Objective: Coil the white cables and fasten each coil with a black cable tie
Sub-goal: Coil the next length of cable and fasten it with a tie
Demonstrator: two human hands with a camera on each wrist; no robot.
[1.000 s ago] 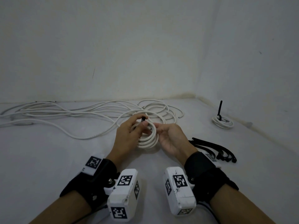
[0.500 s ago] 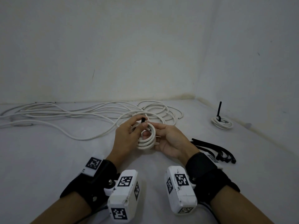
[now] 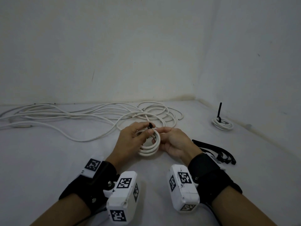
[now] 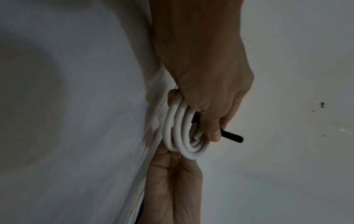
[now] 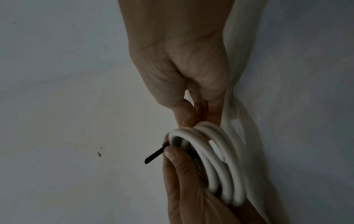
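I hold a small white cable coil (image 3: 149,150) between both hands, just above the floor in the middle. My left hand (image 3: 144,130) curls round the coil's left side, and its thumb (image 4: 212,131) pinches a black cable tie (image 4: 231,137) against the loops. The tie's free end (image 3: 150,125) sticks up above the coil (image 5: 220,159). My right hand (image 3: 158,136) pinches the coil's right rim with its fingertips (image 5: 188,119). Behind my hands, long loose white cables (image 3: 81,115) spread across the floor.
A finished coil (image 3: 222,123) with an upright black tie lies at the right by the wall. A bundle of spare black ties (image 3: 216,150) lies right of my right wrist. Walls meet in a corner at the back right.
Both hands keep their hold on the coil. The coil has tipped slightly, and my right fingertips have shifted a little along its rim toward the tie.
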